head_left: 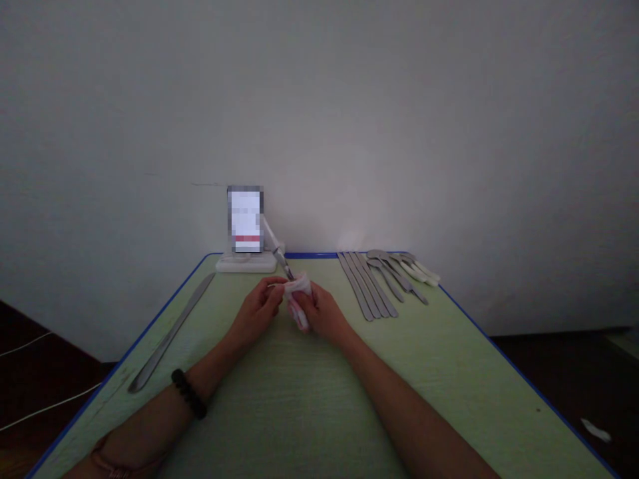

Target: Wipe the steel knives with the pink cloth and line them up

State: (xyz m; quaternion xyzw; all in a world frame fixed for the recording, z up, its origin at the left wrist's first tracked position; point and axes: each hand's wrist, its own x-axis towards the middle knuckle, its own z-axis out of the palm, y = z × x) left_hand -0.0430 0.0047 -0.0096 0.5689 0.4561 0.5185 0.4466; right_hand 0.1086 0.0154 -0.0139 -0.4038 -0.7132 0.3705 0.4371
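Note:
A white and pink cloth (298, 319) is bunched between my two hands over the middle of the green table. My right hand (323, 311) is closed around the cloth, thumb on top. Out of the cloth's upper end sticks a shiny metal piece of cutlery (284, 264), tilted up and left; it looks like a table knife, but its lower part is hidden. My left hand (258, 306) pinches at the cloth's left edge, with its fingertips bent together.
A lone table knife (172, 332) lies along the table's left side. Several knives (368, 286) lie in a row at right, beside several spoons and forks (387, 269) and some white-handled pieces (417, 269). A lit phone (245, 219) stands on a white base (245, 265) near the wall.

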